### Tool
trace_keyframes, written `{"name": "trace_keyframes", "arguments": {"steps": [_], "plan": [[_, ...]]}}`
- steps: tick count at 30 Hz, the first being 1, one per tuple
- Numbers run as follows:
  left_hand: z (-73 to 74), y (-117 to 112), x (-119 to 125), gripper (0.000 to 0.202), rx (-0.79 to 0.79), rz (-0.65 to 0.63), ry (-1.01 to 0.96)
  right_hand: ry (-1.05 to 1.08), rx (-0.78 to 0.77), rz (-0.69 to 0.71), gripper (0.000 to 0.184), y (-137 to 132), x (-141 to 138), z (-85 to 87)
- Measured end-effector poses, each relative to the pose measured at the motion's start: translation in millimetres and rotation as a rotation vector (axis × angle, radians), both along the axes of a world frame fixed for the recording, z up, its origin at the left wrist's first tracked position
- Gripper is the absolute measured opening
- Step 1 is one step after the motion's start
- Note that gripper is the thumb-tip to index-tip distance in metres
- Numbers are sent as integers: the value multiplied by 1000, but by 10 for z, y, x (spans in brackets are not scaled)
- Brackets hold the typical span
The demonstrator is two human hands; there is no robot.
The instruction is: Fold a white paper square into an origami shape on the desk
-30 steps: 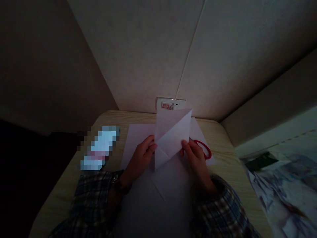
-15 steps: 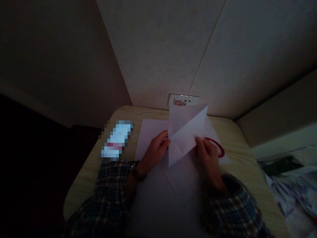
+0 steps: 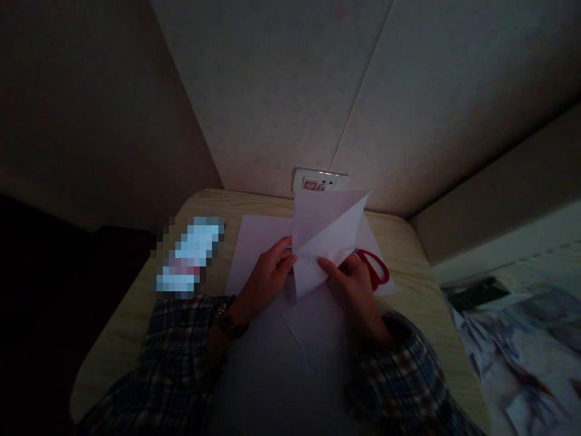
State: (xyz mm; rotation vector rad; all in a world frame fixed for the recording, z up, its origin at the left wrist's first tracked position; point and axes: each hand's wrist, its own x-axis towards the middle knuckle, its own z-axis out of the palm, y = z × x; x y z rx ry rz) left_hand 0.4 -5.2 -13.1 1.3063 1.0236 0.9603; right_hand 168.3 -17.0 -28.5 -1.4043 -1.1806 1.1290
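Note:
A folded sheet of white paper is held up between both hands, with a diagonal fold across it. My left hand pinches its left edge, its fingertips partly behind the sheet. On the lower right part, the thumb of my right hand presses the front, and its other fingers are hidden behind. Beneath lies more white paper on the wooden table. Red-handled scissors rest just right of my right hand, their blades hidden.
A lit phone, blurred by pixels, lies on the table's left side. Behind the folded sheet, a socket plate is set in the wall. Crumpled, pale papery pieces lie low at the right, beyond the table edge.
My right hand has shifted its hold inward along the sheet, its thumb now nearer the middle. More of the scissors' handle shows. The whole view has moved slightly.

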Motion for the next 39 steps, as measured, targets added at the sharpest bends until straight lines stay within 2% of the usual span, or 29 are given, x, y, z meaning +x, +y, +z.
{"name": "trace_keyframes", "arguments": {"steps": [4,9,14,20,25,27,33,39], "plan": [[-14,17,-13,36,-17,2,-2,-12,-35,25,28,2,10,5],[-26,28,-21,41,-80,-10,-37,-66,-30,37,36,14,31,36],[-11,43,-40,37,-24,14,-14,-56,51,28,32,41,77,85],[-23,48,-47,33,6,13,19,-84,101,-51,24,61,100,27],[-28,48,-50,34,6,20,31,-110,111,-23,31,41,94,79],[-29,57,-60,34,11,9,25,-85,119,-35,31,40,96,104],[-23,80,-77,36,33,31,29,53,127,-139,19,62,112,66],[-24,95,-74,37,-7,29,5,-85,150,-103,30,28,131,169]]}}
